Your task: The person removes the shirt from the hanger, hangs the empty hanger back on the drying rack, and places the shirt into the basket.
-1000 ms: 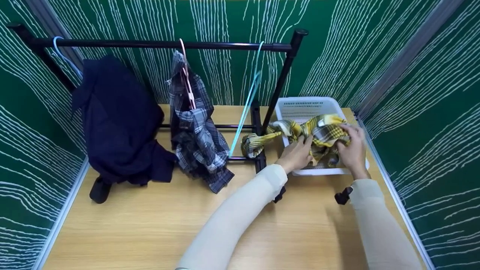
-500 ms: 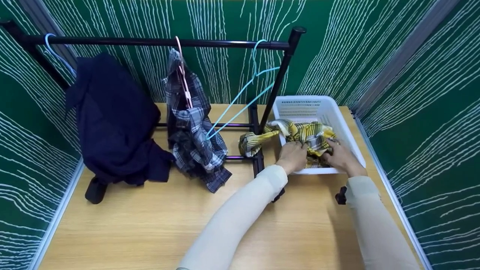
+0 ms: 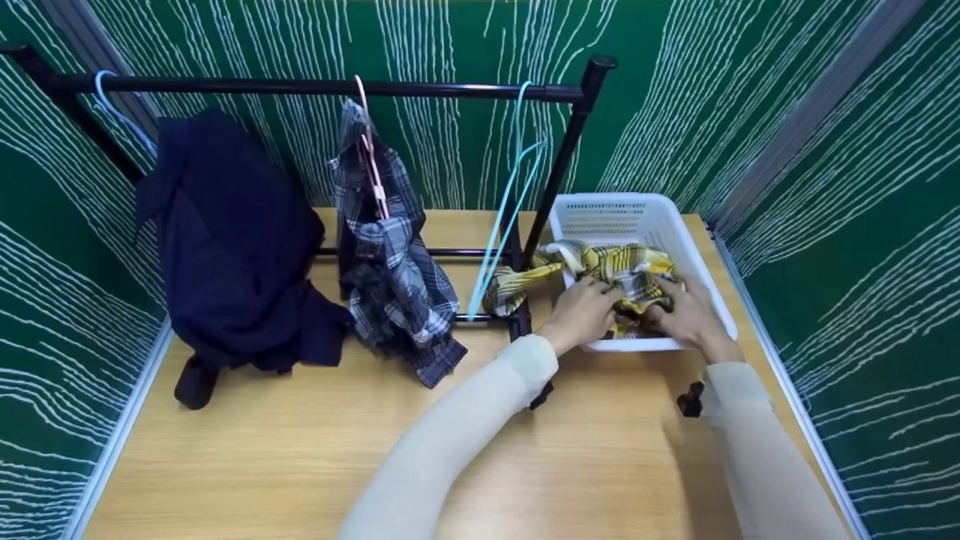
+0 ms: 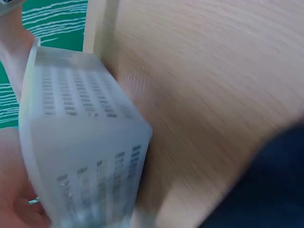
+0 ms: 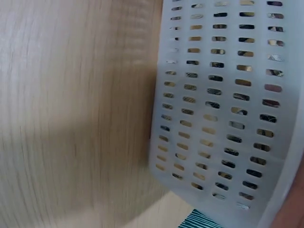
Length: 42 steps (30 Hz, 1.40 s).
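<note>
Okay, yellow plaid cloth (image 3: 622, 261) bunched in the white basket (image 3: 611, 199) by the table's (image 3: 600, 465) far right corner, left hand (image 3: 583, 309) and right hand (image 3: 688, 313) fingers on it, pinching or just pressing can't tell, best to gently free the end draped over the basket's left edge so it won't snag on the rack (image 3: 564, 161)

Yellow plaid cloth (image 3: 636, 279) dropped lower into the white basket (image 3: 681, 232); right hand (image 3: 691, 311) sank with it. Turquoise hanger (image 3: 484, 281) swung back left, its right end clearing the rack post (image 3: 562, 165).
</note>
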{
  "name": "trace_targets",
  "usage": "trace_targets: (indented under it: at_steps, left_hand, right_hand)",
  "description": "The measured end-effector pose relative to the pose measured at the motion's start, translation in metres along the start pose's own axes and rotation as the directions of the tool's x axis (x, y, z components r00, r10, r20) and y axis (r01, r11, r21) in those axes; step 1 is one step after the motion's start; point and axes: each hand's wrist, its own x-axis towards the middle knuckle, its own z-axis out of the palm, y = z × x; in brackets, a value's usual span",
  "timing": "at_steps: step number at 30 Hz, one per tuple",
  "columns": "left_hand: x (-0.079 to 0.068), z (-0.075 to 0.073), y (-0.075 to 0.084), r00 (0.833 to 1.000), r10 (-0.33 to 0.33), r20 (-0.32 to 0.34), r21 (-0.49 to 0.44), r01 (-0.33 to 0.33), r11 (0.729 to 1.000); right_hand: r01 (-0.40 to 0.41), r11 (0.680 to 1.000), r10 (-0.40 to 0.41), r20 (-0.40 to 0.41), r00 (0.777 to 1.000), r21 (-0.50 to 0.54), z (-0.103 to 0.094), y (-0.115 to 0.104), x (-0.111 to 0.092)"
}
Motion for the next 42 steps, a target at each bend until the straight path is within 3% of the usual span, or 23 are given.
trace_targets:
  at_steps: [3,7,14,19,25,27,30,33,34,37,42]
  left_hand:
    - [-0.01,-0.007,-0.015,0.995,0.005,-0.096,-0.054,-0.011,0.998]
    - [-0.025,-0.016,-0.038,0.982,-0.042,-0.183,-0.129,0.018,0.991]
    - [-0.056,-0.022,-0.073,0.937,-0.129,-0.323,-0.227,0.055,0.972]
    - [-0.073,-0.022,-0.095,0.923,-0.224,-0.314,-0.278,0.136,0.951]
    - [-0.083,-0.014,-0.115,0.896,-0.364,-0.253,-0.394,0.248,0.885]
    - [-0.086,-0.009,-0.118,0.888,-0.391,-0.241,-0.412,0.271,0.87]
    - [-0.092,-0.003,-0.121,0.885,-0.414,-0.212,-0.437,0.292,0.85]
    - [-0.096,0.003,-0.121,0.888,-0.42,-0.188,-0.475,0.292,0.83]
    - [-0.097,0.005,-0.12,0.889,-0.42,-0.184,-0.485,0.289,0.825]
    - [-0.097,0.012,-0.119,0.887,-0.416,-0.202,-0.497,0.273,0.824]
    - [-0.096,0.017,-0.117,0.884,-0.412,-0.221,-0.487,0.266,0.832]
  right_hand:
    - [0.072,0.997,-0.074,-0.134,0.988,-0.016,-0.003,-0.002,-0.003]
    - [0.129,0.992,-0.126,-0.267,0.956,-0.005,-0.008,-0.015,-0.002]
    - [0.217,0.973,-0.189,-0.283,0.94,0.073,-0.021,-0.061,0.005]
    - [0.275,0.958,-0.245,-0.272,0.931,0.079,-0.022,-0.094,0.012]
    - [0.336,0.94,-0.308,-0.272,0.912,0.064,-0.013,-0.12,0.021]
    - [0.384,0.922,-0.355,-0.296,0.887,0.046,-0.006,-0.125,0.026]
    - [0.495,0.869,-0.465,-0.345,0.816,0.001,0.008,-0.13,0.032]
    - [0.52,0.854,-0.495,-0.338,0.8,-0.021,0.02,-0.137,0.036]
    - [0.514,0.858,-0.489,-0.332,0.807,-0.015,0.023,-0.141,0.037]
    - [0.449,0.894,-0.431,-0.285,0.856,-0.003,0.029,-0.149,0.039]
    - [0.426,0.904,-0.411,-0.315,0.856,-0.022,0.046,-0.141,0.049]
